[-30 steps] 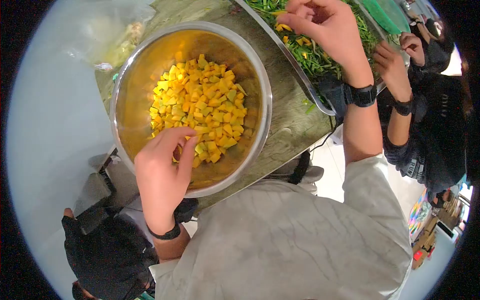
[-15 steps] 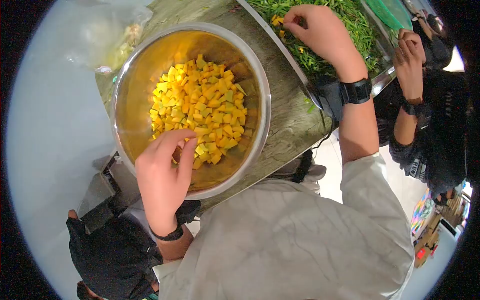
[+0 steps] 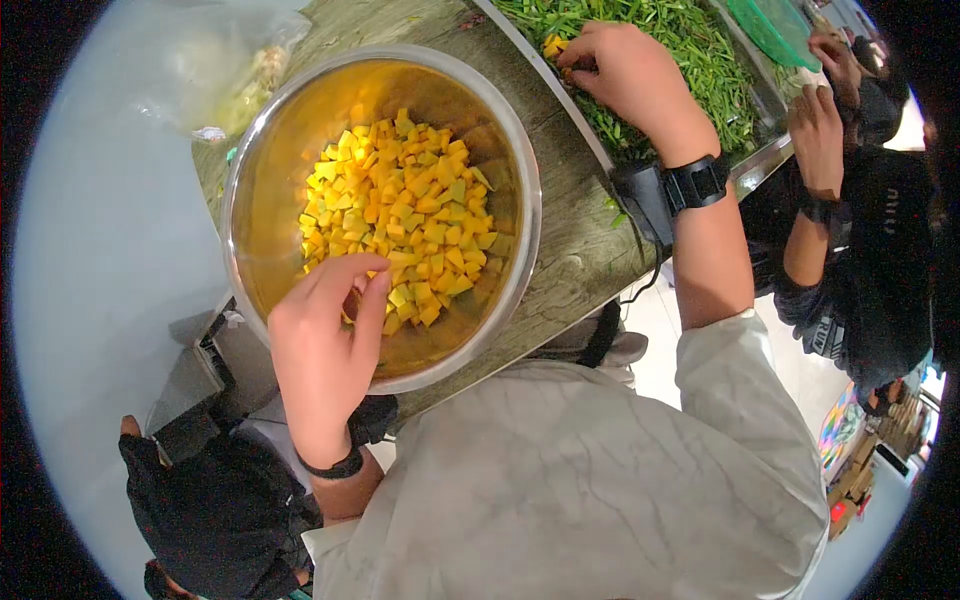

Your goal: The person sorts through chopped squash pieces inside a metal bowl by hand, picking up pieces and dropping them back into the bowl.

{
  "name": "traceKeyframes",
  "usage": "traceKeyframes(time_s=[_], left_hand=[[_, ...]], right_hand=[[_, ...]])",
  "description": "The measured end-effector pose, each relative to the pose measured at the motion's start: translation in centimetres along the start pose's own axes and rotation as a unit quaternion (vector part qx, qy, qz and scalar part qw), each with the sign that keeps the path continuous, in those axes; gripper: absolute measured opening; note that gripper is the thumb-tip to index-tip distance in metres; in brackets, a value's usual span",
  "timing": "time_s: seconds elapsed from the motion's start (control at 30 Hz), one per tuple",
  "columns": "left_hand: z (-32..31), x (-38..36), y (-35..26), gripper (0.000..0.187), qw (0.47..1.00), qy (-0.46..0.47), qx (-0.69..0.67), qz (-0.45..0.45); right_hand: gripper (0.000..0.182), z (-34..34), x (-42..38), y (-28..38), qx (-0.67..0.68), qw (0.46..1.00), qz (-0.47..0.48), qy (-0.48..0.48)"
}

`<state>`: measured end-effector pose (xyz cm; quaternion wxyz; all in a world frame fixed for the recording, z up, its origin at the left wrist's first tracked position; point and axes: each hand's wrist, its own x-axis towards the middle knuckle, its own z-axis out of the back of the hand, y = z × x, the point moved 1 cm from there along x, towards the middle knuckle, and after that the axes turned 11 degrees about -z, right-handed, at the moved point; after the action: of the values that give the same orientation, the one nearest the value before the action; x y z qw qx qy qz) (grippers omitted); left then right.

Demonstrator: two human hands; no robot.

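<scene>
A large steel bowl (image 3: 522, 150) holds a heap of diced pumpkin (image 3: 400, 200), orange-yellow with some greenish sides. Over the bowl's near left part, my left hand (image 3: 325, 335) has its thumb and fingers curled towards each other, just above the cubes; what is between them is hidden. My right hand (image 3: 640, 85) reaches over a metal tray (image 3: 590, 145) of cut green vegetable pieces (image 3: 705, 70). Its fingertips close together at a few orange pumpkin cubes (image 3: 555, 46) by the tray's left side. The hand partly covers these cubes.
A clear plastic bag (image 3: 225, 85) with pale contents lies at the table's (image 3: 570, 240) left edge. Behind the tray stands a green basket (image 3: 770, 30). Another person's hands (image 3: 818, 135) are at the right, beyond the tray. A person in black (image 3: 215, 510) is at lower left.
My right hand has shifted slightly left and down, closer to the pumpkin cubes in the tray. My left hand has hardly moved. The other person's hands at the right have moved apart.
</scene>
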<state>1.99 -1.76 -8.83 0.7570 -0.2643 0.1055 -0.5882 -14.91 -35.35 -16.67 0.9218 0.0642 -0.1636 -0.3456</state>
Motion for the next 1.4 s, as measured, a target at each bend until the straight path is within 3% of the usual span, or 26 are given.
traceKeyframes(time_s=[0.07, 0.17, 0.27, 0.37, 0.43, 0.53, 0.6, 0.7, 0.8, 1.03, 1.13, 1.23, 1.33, 1.37, 1.4], left_hand=[[-0.1, -0.1, 0.1, 0.010, 1.000, -0.001, 0.000, -0.005], [0.0, 0.1, 0.0, 0.011, 1.000, 0.008, -0.004, 0.004], [-0.1, 0.1, 0.3, 0.010, 1.000, 0.008, -0.003, -0.002], [-0.5, 0.0, 0.8, 0.008, 0.999, -0.018, 0.005, -0.028], [-0.5, 0.0, 0.9, 0.008, 0.999, -0.019, 0.007, -0.030], [0.1, 0.0, 0.2, 0.011, 1.000, 0.011, -0.001, 0.007], [0.0, -0.2, 0.3, 0.010, 1.000, -0.012, -0.004, 0.000], [-0.1, -0.3, 0.4, 0.010, 1.000, -0.025, -0.010, -0.002], [0.0, -0.3, 0.4, 0.009, 1.000, -0.024, -0.012, 0.002], [0.0, -0.7, 0.7, 0.008, 0.999, -0.043, -0.022, -0.021], [0.1, -0.9, 0.7, 0.010, 0.998, -0.046, -0.034, -0.015], [0.1, -0.7, 0.5, 0.013, 0.998, -0.056, -0.010, -0.001], [0.4, -0.4, 0.1, 0.014, 0.999, -0.030, -0.024, 0.031], [0.3, -0.5, 0.1, 0.014, 0.999, -0.037, -0.022, 0.026], [0.2, -0.6, 0.2, 0.014, 0.999, -0.044, -0.019, 0.021]], right_hand=[[0.016, 1.2, 0.1, 0.8, 0.026, 0.999, -0.013, 0.019], [0.017, 1.6, 0.4, 0.9, 0.073, 0.996, 0.007, -0.056], [0.011, 5.1, 0.5, 4.2, 0.246, 0.960, -0.120, -0.049], [0.013, 8.7, -0.4, 8.1, 0.303, 0.950, -0.061, -0.041], [0.015, 10.4, -0.4, 9.2, 0.382, 0.923, -0.043, 0.027], [0.015, 9.1, 1.2, 6.7, 0.275, 0.961, -0.039, 0.004], [0.022, 5.0, 2.6, 2.0, 0.112, 0.986, 0.020, -0.120], [0.021, 2.7, 2.8, 0.6, 0.060, 0.997, -0.039, 0.029], [0.020, 1.1, 2.7, -0.2, -0.057, 0.998, -0.005, 0.010], [0.015, 2.6, 2.6, 0.0, -0.056, 0.998, 0.004, -0.040], [0.016, 5.5, 1.7, 2.5, 0.078, 0.995, 0.006, -0.062], [0.018, 9.1, -0.1, 7.3, 0.203, 0.978, 0.057, -0.011], [0.013, 10.4, -0.1, 8.6, 0.208, 0.971, 0.117, 0.012], [0.014, 9.1, 0.8, 6.9, 0.242, 0.965, 0.097, -0.017], [0.015, 7.7, 2.0, 4.9, 0.186, 0.978, 0.089, -0.012]])
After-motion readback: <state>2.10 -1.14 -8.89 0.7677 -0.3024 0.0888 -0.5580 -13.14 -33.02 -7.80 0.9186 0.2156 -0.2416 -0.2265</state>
